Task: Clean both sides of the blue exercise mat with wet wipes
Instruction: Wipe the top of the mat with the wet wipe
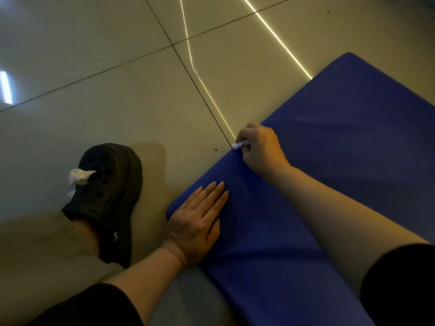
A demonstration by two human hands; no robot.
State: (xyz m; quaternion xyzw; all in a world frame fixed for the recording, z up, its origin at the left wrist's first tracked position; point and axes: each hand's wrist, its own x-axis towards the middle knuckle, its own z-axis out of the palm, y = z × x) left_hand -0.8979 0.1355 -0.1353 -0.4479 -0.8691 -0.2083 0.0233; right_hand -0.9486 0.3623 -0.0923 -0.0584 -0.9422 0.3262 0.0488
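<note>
Now both hands (200,222) on mat (353,149).

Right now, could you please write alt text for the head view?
A right hand wipes the blue mat's edge with a white wipe while the left hand presses flat on it; a black clog stands beside on tile.

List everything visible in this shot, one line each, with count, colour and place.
soft blue foam exercise mat: one, blue, flat on the floor at right.
crumpled white wet wipe: one, white, at the mat's left edge, pinched in the right hand.
glossy tiled floor: one, pale beige with dark grout lines, under everything.
black perforated clog: one, black with white charms, on the foot left of the mat.
left hand: one, flat on the mat's near corner.
right hand: one, at the mat's edge, curled round the wipe.
</note>
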